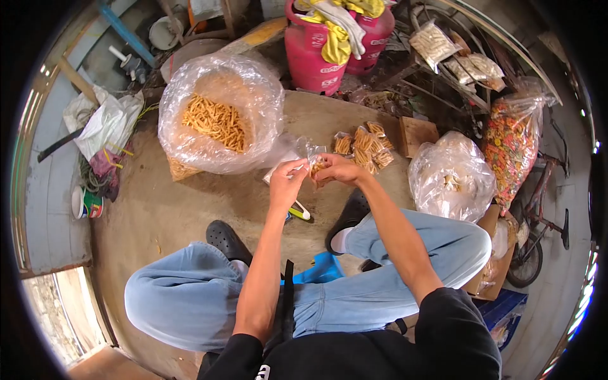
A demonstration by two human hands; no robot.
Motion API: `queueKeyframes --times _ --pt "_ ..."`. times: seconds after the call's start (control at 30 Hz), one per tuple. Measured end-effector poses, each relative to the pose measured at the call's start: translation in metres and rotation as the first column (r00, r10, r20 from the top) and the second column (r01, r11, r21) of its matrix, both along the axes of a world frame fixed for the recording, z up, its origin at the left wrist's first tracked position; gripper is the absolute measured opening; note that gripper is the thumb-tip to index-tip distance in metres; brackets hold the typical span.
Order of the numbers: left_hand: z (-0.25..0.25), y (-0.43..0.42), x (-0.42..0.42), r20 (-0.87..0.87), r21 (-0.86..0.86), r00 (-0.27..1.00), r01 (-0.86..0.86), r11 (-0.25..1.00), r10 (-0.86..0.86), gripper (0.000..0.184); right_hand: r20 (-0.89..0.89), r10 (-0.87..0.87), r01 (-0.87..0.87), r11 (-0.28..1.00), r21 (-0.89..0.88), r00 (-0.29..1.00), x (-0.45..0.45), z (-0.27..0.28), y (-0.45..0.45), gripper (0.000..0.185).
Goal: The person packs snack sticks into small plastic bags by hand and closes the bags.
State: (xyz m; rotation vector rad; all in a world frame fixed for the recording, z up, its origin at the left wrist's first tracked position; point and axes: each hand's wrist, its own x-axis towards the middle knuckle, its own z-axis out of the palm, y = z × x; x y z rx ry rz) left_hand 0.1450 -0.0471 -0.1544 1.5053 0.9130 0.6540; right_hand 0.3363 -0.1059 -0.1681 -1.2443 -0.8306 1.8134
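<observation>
Through the head view I see the right hand [342, 170] gripping a small clear bag [316, 166], which seems to hold something brown. The left hand [288, 182] pinches its edge. Just beyond, filled packets [365, 151] lie on the floor [149, 221]; farther left, a large plastic bag [265, 92] stands open with many brown sticks [214, 123].
</observation>
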Motion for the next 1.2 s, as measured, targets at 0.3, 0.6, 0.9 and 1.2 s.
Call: queueKeyframes --times 0.3,0.6,0.9,1.2 --pt "0.035 -0.018 0.047 -0.221 -0.249 0.964 0.092 0.964 -0.149 0.054 0.062 -0.757 0.754 0.634 -0.169 0.650 0.083 -0.076 -0.052 0.031" --pt "0.015 -0.022 0.047 0.004 -0.193 0.992 0.124 0.973 -0.126 0.030 0.258 -0.861 0.898 0.409 -0.163 0.439 0.140 -0.197 -0.075 0.021" --pt "0.020 0.008 0.015 -0.153 -0.303 0.988 -0.079 0.950 0.033 0.042 0.517 -0.814 0.951 0.311 0.003 0.264 0.104 -0.185 -0.055 0.027" --pt "0.020 0.025 -0.018 0.066 -0.344 0.983 -0.140 0.928 0.173 0.031 0.847 -0.461 0.755 0.645 0.114 0.266 0.042 -0.132 -0.010 0.029"
